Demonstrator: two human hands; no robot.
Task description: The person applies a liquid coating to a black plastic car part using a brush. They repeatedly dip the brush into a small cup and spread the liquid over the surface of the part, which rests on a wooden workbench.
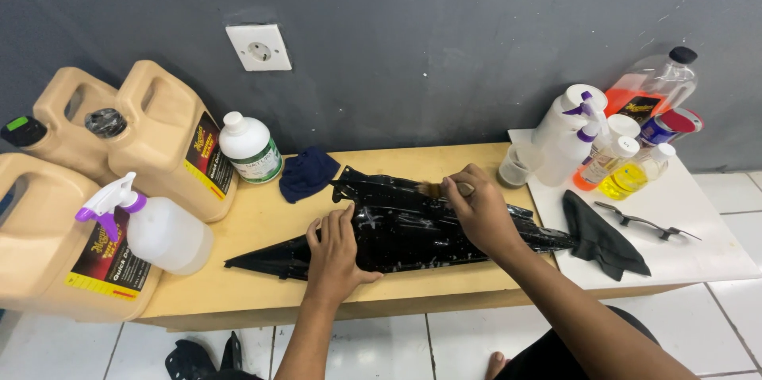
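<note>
Along the left end of the low wooden bench [238, 221] stand three tan plastic jugs [171, 138], and in front of them a white spray bottle with a purple trigger [159, 229] lies against the nearest jug. Just right of the jugs sits a small white bottle with a green label [250, 148], and beside that a crumpled dark blue cloth [307, 172]. Across the middle of the bench lies a long glossy black plastic panel [405, 229], pointed at its left end and running rightward onto the white board [690, 229]. The left hand [337, 249] lies flat on the panel's near left part, fingers spread open and pressing down, holding nothing. The right hand [475, 207] is over the panel's upper middle, fingers curled closed around a small brush [432, 188] whose brown bristles touch the panel's top edge. Further right, on the white board, a black cloth [599, 239] lies crumpled just past the panel's tip, with a thin dark metal piece [647, 221] near it. Behind these stands a cluster of spray bottles [583, 134] holding white, orange and yellow liquids, and a large clear jug with red-orange liquid [655, 86] leans against the grey wall [436, 39].
</note>
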